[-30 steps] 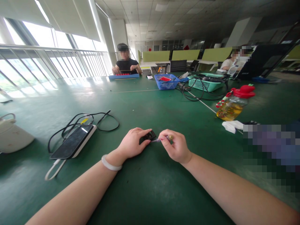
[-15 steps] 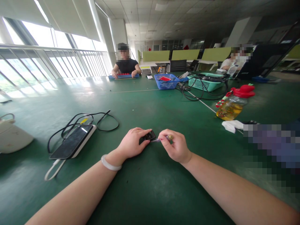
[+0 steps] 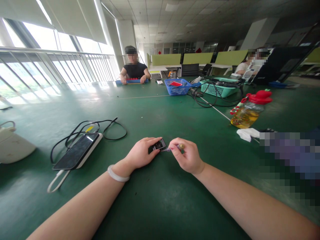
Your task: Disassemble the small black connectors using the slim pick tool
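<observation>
My left hand (image 3: 141, 152) rests on the green table (image 3: 160, 206), its thumb and forefinger closed on the sides of a small dark rectangular piece (image 3: 159, 144) with a lighter rim. What the piece is cannot be made out. To the right of it, my right hand (image 3: 186, 155) pinches a slim pen-like tool (image 3: 181, 146) with a rounded gold-brown end. The tool's thin purplish tip points left and reaches the near right edge of the dark piece; whether it touches is too small to tell. A white bracelet (image 3: 118, 174) circles my left wrist.
Left of my hands lie a phone (image 3: 77, 150) and black cables (image 3: 112, 137); a whitish container (image 3: 15, 143) stands further left. At the right are a red-capped bottle (image 3: 246, 115) and white tissue (image 3: 247, 134). A blue basket (image 3: 176, 89), green basket (image 3: 220, 90) and seated person (image 3: 135, 70) are beyond.
The dark piece's rim and inside look lighter and clearer now, as if it is tilted slightly. Both hands have stayed almost in place.
</observation>
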A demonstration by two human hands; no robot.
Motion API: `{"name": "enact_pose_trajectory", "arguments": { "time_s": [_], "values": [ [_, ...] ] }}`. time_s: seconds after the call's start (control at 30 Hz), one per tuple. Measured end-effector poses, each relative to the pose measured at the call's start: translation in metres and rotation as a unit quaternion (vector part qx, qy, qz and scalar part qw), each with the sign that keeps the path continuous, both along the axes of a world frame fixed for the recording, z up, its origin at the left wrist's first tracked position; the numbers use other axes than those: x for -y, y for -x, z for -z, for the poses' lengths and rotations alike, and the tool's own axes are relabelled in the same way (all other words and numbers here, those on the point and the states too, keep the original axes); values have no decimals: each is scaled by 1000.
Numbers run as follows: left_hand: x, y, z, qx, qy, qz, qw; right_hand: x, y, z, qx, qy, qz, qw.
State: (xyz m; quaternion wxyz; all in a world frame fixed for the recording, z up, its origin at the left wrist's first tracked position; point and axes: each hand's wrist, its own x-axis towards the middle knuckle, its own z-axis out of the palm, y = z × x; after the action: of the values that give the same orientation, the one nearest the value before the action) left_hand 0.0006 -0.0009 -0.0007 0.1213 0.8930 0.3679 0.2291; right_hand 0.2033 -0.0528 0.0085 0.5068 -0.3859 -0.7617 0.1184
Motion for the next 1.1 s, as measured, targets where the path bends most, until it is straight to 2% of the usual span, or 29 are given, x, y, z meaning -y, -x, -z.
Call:
{"name": "enact_pose_trajectory", "arguments": {
  "time_s": [1.1],
  "values": [
    [3, -2, -1, -20, -17, 7, 1000, 0, 2, -2, 8, -6, 12, 1000]
  ]
}}
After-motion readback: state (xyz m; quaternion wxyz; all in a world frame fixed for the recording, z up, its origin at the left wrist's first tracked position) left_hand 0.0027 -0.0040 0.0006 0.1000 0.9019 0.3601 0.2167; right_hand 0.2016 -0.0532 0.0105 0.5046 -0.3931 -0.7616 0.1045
